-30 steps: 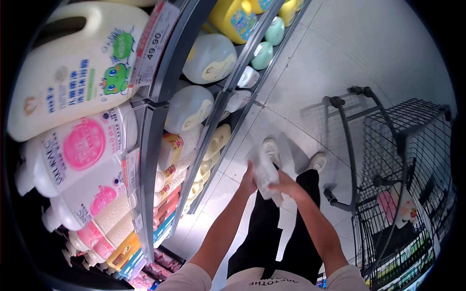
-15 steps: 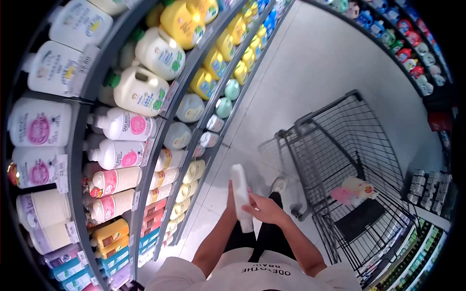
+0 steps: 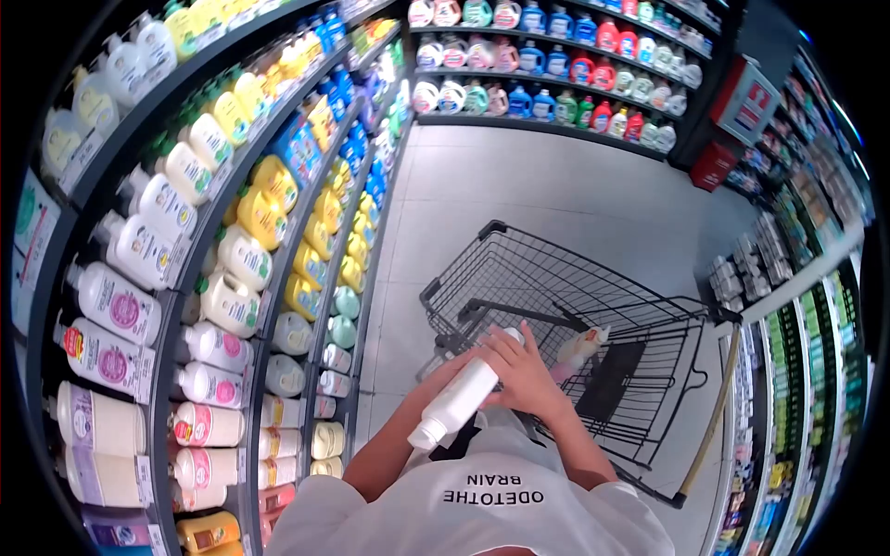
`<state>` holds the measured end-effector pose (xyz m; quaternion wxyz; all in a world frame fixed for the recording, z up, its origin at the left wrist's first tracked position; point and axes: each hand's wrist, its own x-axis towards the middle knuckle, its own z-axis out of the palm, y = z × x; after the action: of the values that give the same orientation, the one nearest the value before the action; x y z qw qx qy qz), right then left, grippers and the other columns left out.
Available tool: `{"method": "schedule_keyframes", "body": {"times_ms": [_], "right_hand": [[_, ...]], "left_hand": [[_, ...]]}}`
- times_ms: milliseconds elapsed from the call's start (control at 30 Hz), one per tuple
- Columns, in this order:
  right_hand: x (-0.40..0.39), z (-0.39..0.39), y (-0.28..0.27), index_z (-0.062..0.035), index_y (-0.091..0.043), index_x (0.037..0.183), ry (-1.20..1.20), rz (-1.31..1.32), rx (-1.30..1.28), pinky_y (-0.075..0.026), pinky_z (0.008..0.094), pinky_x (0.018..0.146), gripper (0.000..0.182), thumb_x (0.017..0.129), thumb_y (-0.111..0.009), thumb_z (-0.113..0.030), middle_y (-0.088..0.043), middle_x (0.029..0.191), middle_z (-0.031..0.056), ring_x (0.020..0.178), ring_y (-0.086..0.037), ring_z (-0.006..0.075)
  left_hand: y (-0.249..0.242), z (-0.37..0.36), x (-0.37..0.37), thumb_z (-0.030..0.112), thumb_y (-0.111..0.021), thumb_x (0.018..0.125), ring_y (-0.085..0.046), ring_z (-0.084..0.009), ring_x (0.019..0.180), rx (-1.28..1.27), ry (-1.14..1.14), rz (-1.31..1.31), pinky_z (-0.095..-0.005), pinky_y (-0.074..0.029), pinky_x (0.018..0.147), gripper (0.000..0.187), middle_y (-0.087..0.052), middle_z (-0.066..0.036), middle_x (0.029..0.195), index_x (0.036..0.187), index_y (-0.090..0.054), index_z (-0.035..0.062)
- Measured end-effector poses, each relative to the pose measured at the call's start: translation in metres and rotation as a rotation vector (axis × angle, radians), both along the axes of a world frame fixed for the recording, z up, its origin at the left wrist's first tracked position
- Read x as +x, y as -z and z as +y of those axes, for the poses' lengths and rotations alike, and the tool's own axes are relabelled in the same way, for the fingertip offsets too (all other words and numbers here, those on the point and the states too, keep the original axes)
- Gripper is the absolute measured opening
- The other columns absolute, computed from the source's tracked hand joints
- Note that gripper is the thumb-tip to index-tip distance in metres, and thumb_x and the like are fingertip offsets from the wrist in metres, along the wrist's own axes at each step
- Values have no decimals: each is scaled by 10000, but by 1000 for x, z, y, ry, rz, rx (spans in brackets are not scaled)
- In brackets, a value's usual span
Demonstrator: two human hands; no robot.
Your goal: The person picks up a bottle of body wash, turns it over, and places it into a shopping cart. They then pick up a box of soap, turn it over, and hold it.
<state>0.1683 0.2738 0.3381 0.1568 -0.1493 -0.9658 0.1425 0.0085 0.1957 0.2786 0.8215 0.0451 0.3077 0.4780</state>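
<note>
A white bottle [image 3: 461,397] is held in front of the white shirt, tilted, its capped end pointing down and left. My left hand [image 3: 456,363] lies along the bottle's left side, mostly hidden behind it. On the upper right side of the bottle, my right hand [image 3: 521,369] wraps its fingers round the far end. Just beyond the hands stands a black wire shopping cart [image 3: 640,310], with a pink and white package [image 3: 580,349] lying inside it.
Shelves [image 3: 176,310] of pump bottles and jugs line the left side. Across the aisle floor [image 3: 519,176], more shelves hold coloured bottles [image 3: 556,63]. A red box [image 3: 714,167] is mounted at the back right, near shelves of small goods [image 3: 816,371].
The view has lifted and turned, showing the back shelves. The bottle has come closer to the shirt and tipped over, and my right hand has shifted to its far end.
</note>
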Motion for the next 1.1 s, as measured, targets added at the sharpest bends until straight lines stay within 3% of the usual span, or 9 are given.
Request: {"method": "schedule_keyframes", "body": {"times_ms": [67,200,300,433,600,700,800,967,1100], "right_hand": [[16,9,14,-57,-518,1021,-32,110,58,-318,464,968,600,501,-751,-245,-566,1010,105,1020,-519,275],[37,1,-1,-61,-555,935,51,295,-197,-395,417,810,502,535,-757,-289,-584,930,105,906,-552,298],[35,2,14,-71,-565,921,244,359,-326,-431,396,757,503,546,-769,-337,-597,864,104,835,-577,301],[34,1,24,-18,-531,1048,337,564,-821,-464,288,777,529,624,-786,-204,-613,988,73,898,-589,156],[43,-5,5,-9,-489,1100,292,818,-1299,-456,284,799,529,677,-752,-187,-595,1000,71,906,-565,128],[50,-5,-14,3,-464,1130,344,806,-1321,-454,278,808,556,692,-745,-192,-581,1028,87,927,-559,135],[45,-7,-26,15,-441,1151,362,833,-1296,-453,267,805,565,715,-732,-196,-570,1031,89,933,-552,135],[37,-9,-39,50,-439,1054,368,868,-1240,-452,254,752,345,864,-571,-207,-565,975,103,870,-539,117],[35,-9,-31,48,-442,1043,382,831,-1109,-413,234,742,369,921,-461,-300,-551,927,84,837,-493,90]], "left_hand": [[2,11,15,366,-463,898,-618,-163,644,-119,33,-25,-291,-520,545,325,-623,-74,858,1067,-526,97],[-18,5,21,390,-470,893,-613,-119,653,-84,11,-15,-275,-514,584,371,-625,-54,851,1040,-555,60],[10,10,4,558,-310,888,-617,-245,648,178,209,12,-314,-502,558,618,-613,-115,774,1044,-539,6],[-26,9,6,628,-156,868,-541,-197,467,368,215,455,-303,-450,442,732,-489,-75,537,1181,-419,20],[-90,-8,30,280,-456,922,-482,-92,425,378,241,1274,-219,-393,459,344,-547,-34,593,1105,-499,-9],[-56,-4,22,290,-428,929,-517,-96,509,468,-58,1196,-231,-414,509,360,-595,-32,671,1098,-514,-16],[-32,18,53,429,-348,930,-559,-201,988,340,-500,302,-343,-451,847,514,-554,-131,1129,1213,-433,9],[-44,13,79,507,-276,909,-450,-298,1157,374,-447,-212,-428,-369,972,630,-405,-160,1309,1330,-302,38],[-34,0,77,577,-376,840,-426,-289,1184,445,-373,-48,-419,-363,975,763,-370,-161,1335,1347,-246,21]]}}
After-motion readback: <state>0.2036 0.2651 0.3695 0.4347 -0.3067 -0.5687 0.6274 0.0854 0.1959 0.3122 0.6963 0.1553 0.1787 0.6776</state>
